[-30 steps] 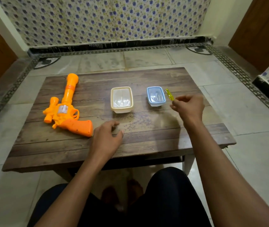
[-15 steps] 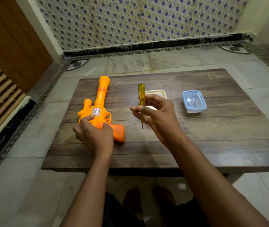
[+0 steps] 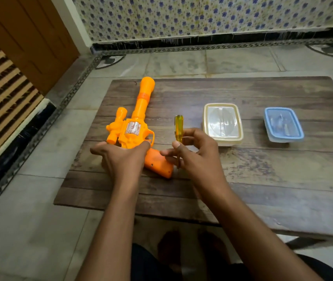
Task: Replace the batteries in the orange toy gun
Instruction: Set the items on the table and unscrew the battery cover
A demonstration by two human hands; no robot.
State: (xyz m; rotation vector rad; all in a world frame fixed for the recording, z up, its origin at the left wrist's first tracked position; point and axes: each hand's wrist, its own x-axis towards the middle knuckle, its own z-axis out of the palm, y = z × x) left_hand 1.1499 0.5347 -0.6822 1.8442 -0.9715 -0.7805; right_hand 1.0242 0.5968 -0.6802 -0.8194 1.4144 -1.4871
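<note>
Orange toy gun (image 3: 135, 126) flat on the left part of the wooden table (image 3: 263, 169), barrel pointing away toward the wall, grip angled toward the near right. Left hand (image 3: 121, 159) on the gun where body meets grip, thumb and fingers spread across it; can't tell how tight the hold is. Small screw hole visible on the grip's side. Right hand (image 3: 194, 157) just right of the grip, fingers and thumb pinching a yellow-handled screwdriver (image 3: 178, 128), held upright, handle up, tip down near the grip's end. Cream-rimmed container (image 3: 223, 123) with clear lid further right, mid-table. Blue-rimmed container (image 3: 283, 124) well apart to its right. Contents of both unclear.
</note>
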